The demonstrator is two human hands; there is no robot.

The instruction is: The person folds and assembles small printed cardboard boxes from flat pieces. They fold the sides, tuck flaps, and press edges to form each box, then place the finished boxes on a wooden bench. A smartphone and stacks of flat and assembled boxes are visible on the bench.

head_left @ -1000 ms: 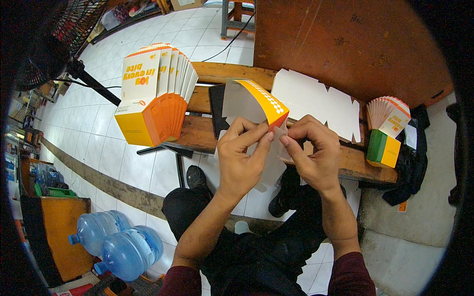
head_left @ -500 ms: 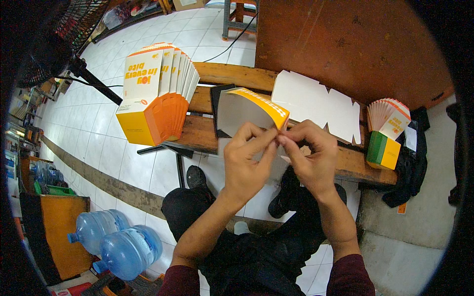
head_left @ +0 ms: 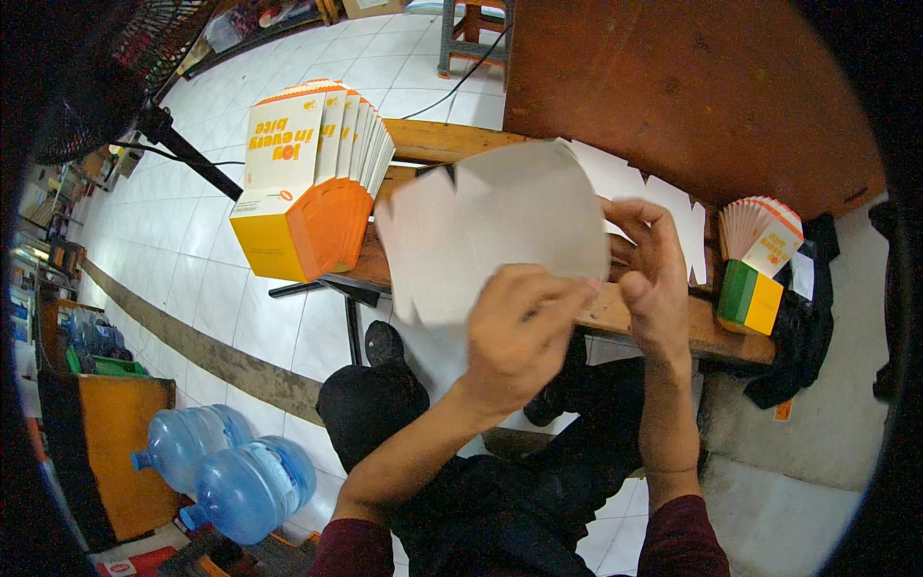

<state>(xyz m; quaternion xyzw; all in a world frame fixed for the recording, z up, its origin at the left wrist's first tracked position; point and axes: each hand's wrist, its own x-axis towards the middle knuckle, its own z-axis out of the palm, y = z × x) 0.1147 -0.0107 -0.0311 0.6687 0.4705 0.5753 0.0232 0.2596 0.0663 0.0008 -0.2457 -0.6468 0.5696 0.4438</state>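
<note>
At the left end of the wooden worktop (head_left: 442, 139) is a tall stack of nested paper boxes (head_left: 298, 192): smooth white panels fanned out, yellow and orange lower parts, orange scalloped rims. Above the worktop's middle and front edge hangs the card (head_left: 500, 207), a thin, off-white sheet, plain side showing, with a rounded upper right edge, a notch along the top and a slanted left side. In front of the worktop, the left hand (head_left: 519, 332), blurred, has its grip closed in a pinch at the card's lower right corner. The right hand (head_left: 659, 274), over the worktop's front edge, has a half-open grip, fingers curled and thumb apart, beside the card's right edge; whether it touches, I cannot tell. Flat white notched sheets (head_left: 678, 207) lie on the worktop behind it. Near the worktop's right end stands a smaller box stack (head_left: 755, 274), green and yellow below, white fanned panels above.
</note>
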